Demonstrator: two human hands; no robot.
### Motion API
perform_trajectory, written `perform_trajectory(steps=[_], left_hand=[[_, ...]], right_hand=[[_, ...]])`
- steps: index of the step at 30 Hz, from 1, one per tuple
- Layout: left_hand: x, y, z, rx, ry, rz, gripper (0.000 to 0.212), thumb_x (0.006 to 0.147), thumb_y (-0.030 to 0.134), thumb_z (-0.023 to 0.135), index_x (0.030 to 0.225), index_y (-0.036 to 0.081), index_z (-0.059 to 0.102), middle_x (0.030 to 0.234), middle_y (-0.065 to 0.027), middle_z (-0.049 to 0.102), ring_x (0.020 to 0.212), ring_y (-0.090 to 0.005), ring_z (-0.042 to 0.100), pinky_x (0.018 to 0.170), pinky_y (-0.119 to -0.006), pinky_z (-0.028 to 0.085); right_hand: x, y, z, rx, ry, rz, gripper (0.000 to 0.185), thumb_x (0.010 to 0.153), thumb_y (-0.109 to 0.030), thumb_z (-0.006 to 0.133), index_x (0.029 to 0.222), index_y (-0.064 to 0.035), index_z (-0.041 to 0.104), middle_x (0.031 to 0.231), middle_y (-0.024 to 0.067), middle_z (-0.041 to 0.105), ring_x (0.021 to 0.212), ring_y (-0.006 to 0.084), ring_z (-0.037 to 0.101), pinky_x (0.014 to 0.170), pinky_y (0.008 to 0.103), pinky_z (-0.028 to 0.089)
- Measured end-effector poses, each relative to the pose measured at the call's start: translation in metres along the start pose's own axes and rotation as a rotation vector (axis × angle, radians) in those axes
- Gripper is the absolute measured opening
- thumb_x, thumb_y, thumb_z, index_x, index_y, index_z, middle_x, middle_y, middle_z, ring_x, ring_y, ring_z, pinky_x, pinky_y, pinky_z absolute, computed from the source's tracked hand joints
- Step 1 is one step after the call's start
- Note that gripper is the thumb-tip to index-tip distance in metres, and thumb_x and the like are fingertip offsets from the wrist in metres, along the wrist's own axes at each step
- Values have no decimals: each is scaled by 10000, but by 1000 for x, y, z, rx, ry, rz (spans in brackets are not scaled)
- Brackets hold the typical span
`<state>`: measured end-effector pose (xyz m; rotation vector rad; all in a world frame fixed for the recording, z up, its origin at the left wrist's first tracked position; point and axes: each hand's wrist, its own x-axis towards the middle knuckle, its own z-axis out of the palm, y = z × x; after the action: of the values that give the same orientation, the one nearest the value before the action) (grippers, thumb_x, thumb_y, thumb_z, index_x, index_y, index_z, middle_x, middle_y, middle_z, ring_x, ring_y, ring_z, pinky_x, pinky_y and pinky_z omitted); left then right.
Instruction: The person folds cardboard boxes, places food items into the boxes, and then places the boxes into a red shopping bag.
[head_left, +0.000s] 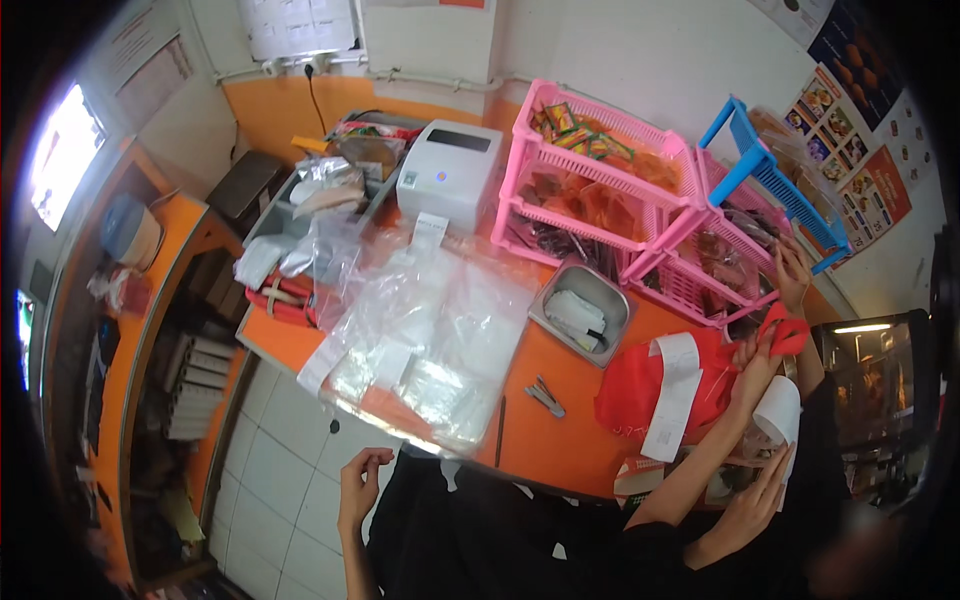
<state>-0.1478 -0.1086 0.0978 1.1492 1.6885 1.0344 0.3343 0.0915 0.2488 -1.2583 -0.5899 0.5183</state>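
My left hand (361, 481) hangs past the front edge of the orange table (570, 442), fingers loosely curled with nothing in them. At the right, my right hand (754, 361) grips the handle (786, 336) of a red fabric bag (626, 386). A printed paper receipt (670, 401) lies across the bag's front. Close by, a co-worker's hand (765, 484) rests against a curl of white paper (778, 412). The co-worker's other hand (792, 271) reaches to the pink baskets. Partly hidden under my forearm are packaged items (724, 480).
Clear plastic bags (442, 352) cover the table's left part. A white label printer (450, 169) stands behind them. Pink stacked baskets (600, 184) hold sachets; a blue basket (780, 180) tops the right stack. A metal tray (559, 349) and a stapler-like tool (546, 397) lie mid-table.
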Motion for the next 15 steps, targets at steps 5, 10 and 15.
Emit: perform_trajectory(steps=[5,10,15], left_hand=[[-10,4,8,-50,-29,-27,219,902,17,388,942,-29,598,866,-101,653,833,-162,619,758,-268,467],[0,33,17,-87,-263,-20,202,906,76,431,1022,-10,572,927,-111,644,901,-168,608,785,-280,462],[18,44,32,-174,-732,152,387,912,165,479,1269,57,375,1110,-115,561,1019,-177,550,849,-305,450]], right_hand=[[0,-51,7,90,-235,-66,233,923,-274,471,780,-100,412,539,-54,268,423,49,199,396,222,170],[-53,-97,53,140,-408,-64,190,953,-213,381,803,-96,377,553,-46,220,457,56,180,435,221,170],[-113,-154,78,167,-959,-210,187,952,-215,380,806,-102,346,551,-53,205,442,47,157,432,217,167]])
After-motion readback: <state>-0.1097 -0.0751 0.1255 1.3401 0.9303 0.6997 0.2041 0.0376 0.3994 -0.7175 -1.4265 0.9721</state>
